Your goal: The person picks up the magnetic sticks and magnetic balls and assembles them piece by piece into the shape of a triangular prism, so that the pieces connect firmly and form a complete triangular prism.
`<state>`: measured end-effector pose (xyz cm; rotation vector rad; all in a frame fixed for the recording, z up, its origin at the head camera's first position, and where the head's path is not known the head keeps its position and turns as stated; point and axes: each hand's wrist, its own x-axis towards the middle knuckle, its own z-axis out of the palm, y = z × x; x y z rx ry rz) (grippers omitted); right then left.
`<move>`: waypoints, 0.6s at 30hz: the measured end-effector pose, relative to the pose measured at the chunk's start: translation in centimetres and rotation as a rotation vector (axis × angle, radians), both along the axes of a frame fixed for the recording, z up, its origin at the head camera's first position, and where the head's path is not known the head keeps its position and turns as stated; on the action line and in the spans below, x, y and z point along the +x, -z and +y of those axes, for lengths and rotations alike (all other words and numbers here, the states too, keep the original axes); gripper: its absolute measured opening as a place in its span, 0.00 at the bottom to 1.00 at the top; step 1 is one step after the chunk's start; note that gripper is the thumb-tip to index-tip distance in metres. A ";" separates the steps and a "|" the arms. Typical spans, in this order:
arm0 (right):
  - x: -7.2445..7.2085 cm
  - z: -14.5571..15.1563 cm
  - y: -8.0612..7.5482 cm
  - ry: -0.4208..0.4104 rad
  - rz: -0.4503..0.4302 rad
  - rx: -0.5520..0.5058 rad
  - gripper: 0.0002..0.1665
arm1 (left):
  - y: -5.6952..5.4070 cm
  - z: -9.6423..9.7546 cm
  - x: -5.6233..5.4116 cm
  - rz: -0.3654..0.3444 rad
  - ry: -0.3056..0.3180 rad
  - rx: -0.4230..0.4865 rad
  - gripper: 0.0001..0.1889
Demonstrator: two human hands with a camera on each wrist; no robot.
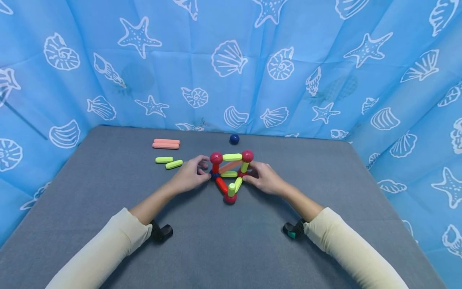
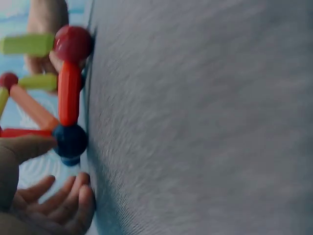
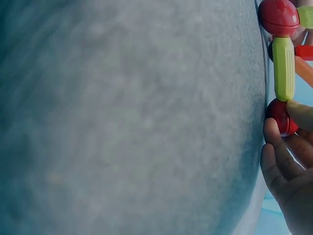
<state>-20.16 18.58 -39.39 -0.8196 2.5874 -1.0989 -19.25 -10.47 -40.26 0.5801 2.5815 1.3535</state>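
A frame of toy building sticks and balls stands mid-table. My left hand (image 1: 191, 175) is at its left side; the thumb touches the blue ball (image 2: 72, 142) at the lower left corner, while the other fingers are relaxed and apart from it. At the right corner, my right hand (image 1: 266, 178) pinches the lower red ball (image 3: 278, 117) between thumb and fingers. Two upper red balls are joined by a yellow-green stick (image 1: 232, 157). An orange stick (image 1: 230, 166) slants across the frame. On the front red ball (image 1: 229, 198) a short yellow-green stick (image 1: 232, 189) stands upright.
Beyond the frame lies a loose blue ball (image 1: 234, 139). To the left are two orange sticks (image 1: 166, 146) and two yellow-green sticks (image 1: 174, 164). A blue shell-print curtain (image 1: 231, 88) hangs behind the grey table (image 1: 223, 249).
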 end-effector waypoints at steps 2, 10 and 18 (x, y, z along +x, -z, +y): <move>-0.3 0.0 -0.3 -0.028 -0.039 0.010 0.24 | 0.0 -0.1 -0.6 -0.028 0.013 0.015 0.26; -4.0 0.2 -1.9 -0.091 -0.146 0.031 0.19 | 0.3 -0.4 -1.5 0.054 0.174 -0.082 0.18; -7.2 -1.5 -1.6 0.170 -0.012 -0.019 0.29 | 0.5 -0.3 -2.1 0.062 0.189 -0.107 0.16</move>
